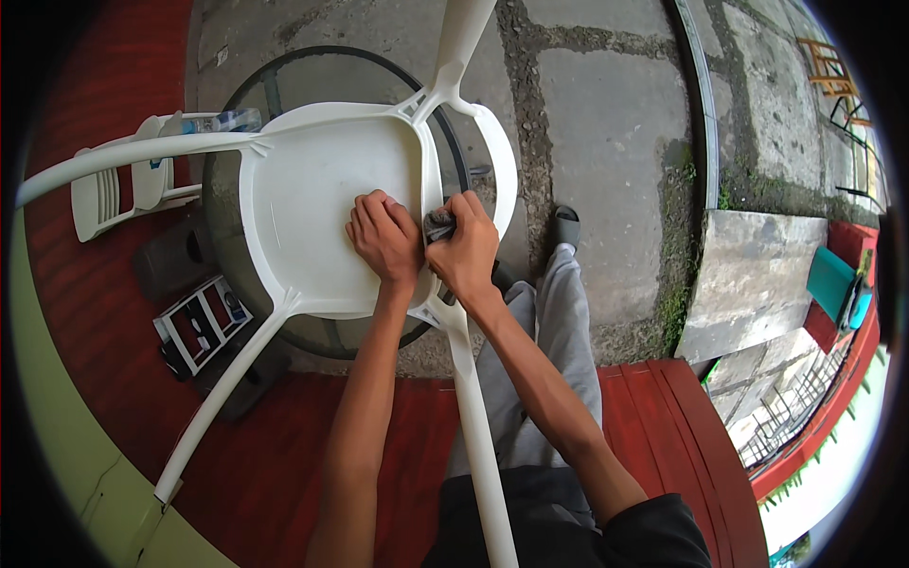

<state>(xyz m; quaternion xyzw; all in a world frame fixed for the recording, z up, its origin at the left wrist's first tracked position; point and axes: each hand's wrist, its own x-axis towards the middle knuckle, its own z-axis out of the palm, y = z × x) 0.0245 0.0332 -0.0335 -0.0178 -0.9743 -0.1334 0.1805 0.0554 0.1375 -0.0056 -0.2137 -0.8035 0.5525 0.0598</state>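
Observation:
A white plastic chair (327,204) lies upturned on a round glass table (220,204), its legs pointing outward toward me and the sides. On the underside of its seat rests my left hand (384,239), fingers curled in; whatever is inside them is hidden. Just to its right, my right hand (466,244) is closed around a bunched grey cloth (438,225). That cloth is pressed against the raised right rim of the seat. The two hands are close together, with the rim between them.
Left of the table stand another white chair (99,194) and a clear plastic bottle (239,120). A black-and-white rack-like item (204,325) sits by dark boxy objects on the red floor (312,426). Grey paving (606,142) lies to the right, with a slipper-clad foot (566,227).

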